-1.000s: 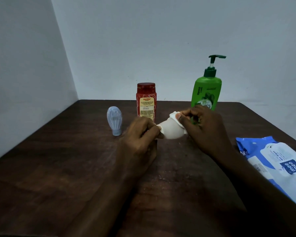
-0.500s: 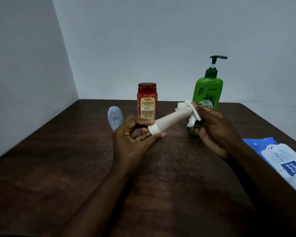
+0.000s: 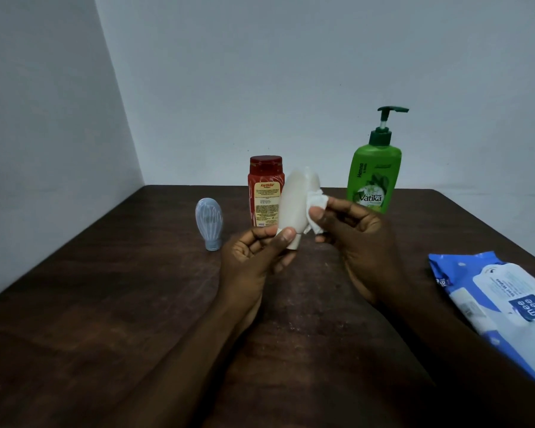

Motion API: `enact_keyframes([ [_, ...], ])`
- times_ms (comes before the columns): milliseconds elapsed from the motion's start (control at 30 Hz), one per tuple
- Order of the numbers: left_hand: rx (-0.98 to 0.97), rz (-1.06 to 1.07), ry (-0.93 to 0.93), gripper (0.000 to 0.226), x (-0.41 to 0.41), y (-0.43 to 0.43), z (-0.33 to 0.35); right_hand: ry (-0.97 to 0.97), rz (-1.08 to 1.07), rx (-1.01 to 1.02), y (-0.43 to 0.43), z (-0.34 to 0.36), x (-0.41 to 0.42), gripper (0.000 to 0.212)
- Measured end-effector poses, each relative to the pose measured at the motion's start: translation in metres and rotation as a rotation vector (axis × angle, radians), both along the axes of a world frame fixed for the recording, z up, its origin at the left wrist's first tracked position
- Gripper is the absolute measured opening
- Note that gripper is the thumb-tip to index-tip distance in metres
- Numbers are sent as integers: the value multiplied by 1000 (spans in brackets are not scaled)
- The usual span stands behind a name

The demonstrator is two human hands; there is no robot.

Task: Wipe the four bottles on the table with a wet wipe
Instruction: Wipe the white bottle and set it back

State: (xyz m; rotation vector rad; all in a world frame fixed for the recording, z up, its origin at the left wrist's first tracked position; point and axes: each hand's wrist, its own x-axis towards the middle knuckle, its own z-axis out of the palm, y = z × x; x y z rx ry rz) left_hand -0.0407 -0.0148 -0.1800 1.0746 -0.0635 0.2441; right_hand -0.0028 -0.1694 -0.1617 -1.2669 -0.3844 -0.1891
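My left hand (image 3: 257, 261) pinches the cap end of a plain white bottle (image 3: 292, 205) and holds it nearly upright above the table, cap down. My right hand (image 3: 352, 233) presses a crumpled white wet wipe (image 3: 315, 208) against the bottle's right side. Behind them stand a red bottle (image 3: 263, 186) and a green pump bottle (image 3: 373, 177). A small pale blue bottle (image 3: 209, 222) stands on its cap to the left.
A blue and white wet wipe pack (image 3: 491, 301) lies at the right edge of the dark wooden table (image 3: 121, 304). White walls close in behind and to the left.
The white bottle has swung from lying slanted to nearly upright in my left hand. My right hand with the wipe has slid down its right side.
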Motion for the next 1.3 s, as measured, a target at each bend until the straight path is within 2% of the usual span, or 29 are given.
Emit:
enact_keyframes([
  [100, -53, -44, 15, 33, 1, 2, -1, -47, -65, -152, 5, -5, -8, 29],
  [167, -75, -45, 28, 30, 3, 4, -1, -89, -59, -240, 8, -8, -9, 29],
  [233, -88, -50, 41, 32, 5, 4, -1, -111, -77, -327, 8, -8, -9, 30],
  [333, -120, -87, 68, 41, 6, 3, -2, -165, -221, -444, 3, -9, -3, 25],
  [400, -112, -117, 79, 39, 7, 1, -3, -128, -220, -398, 1, -8, -2, 25],
  [500, -80, -165, 90, 38, 8, -1, -6, 30, -84, -138, 0, -2, 0, 28],
  [600, -48, -245, 114, 44, 9, -3, -11, 62, -42, 33, -1, 5, 6, 30],
  [733, -31, -397, 125, 35, 9, -8, -15, 28, -70, 64, -8, 19, 18, 26],
  [900, -89, -487, 116, 46, 10, -8, -16, -173, -220, -210, -11, 29, 16, 27],
  [1033, -180, -559, 105, 45, 11, -6, -17, -491, -433, -534, -10, 26, 7, 25],
  [1200, -326, -546, 55, 34, 15, -4, -20, -829, -398, -809, 1, 2, -21, 29],
  [1300, -330, -559, 42, 33, 15, -5, -21, -910, -414, -891, -2, 0, -26, 30],
])
